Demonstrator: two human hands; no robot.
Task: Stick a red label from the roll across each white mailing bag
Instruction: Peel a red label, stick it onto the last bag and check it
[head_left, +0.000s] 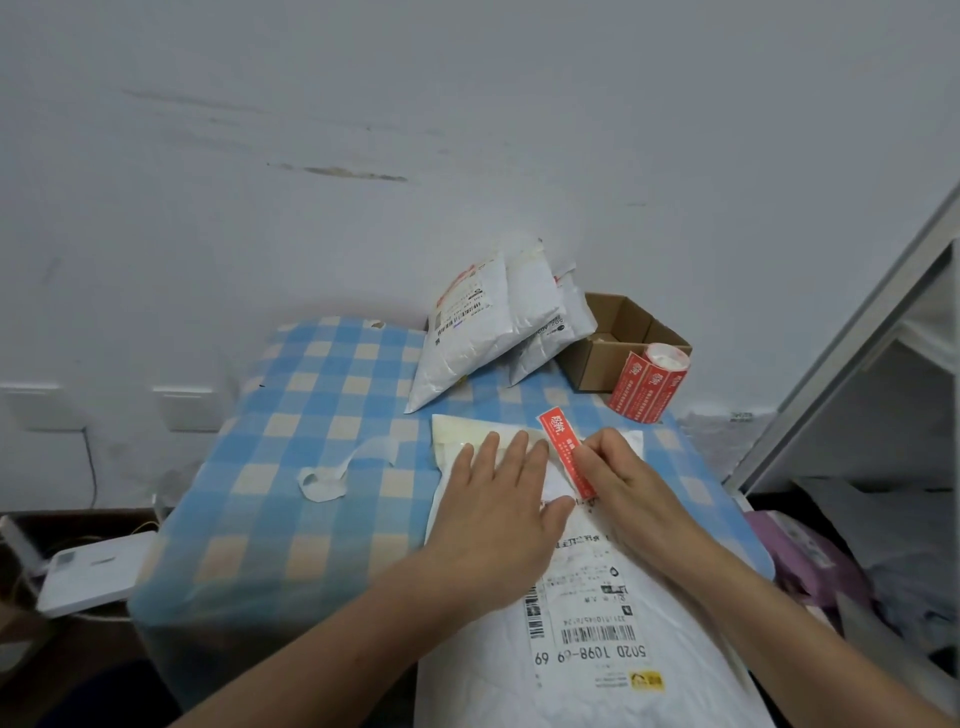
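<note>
A white mailing bag (587, 639) with a printed shipping slip lies lengthwise in front of me on the checked table. My left hand (498, 499) lies flat on its upper part, fingers spread. My right hand (618, 478) pinches a red label (566, 449), which slants across the bag's top flap. The roll of red labels (649, 384) stands at the back right of the table. Two or three more white mailing bags (483, 327) lean in a pile at the back.
A curled strip of white backing paper (337, 473) lies on the blue checked tablecloth (291, 467) left of the bag. An open cardboard box (618, 332) sits behind the roll. The wall is close behind. A white shelf frame (852, 332) stands at right.
</note>
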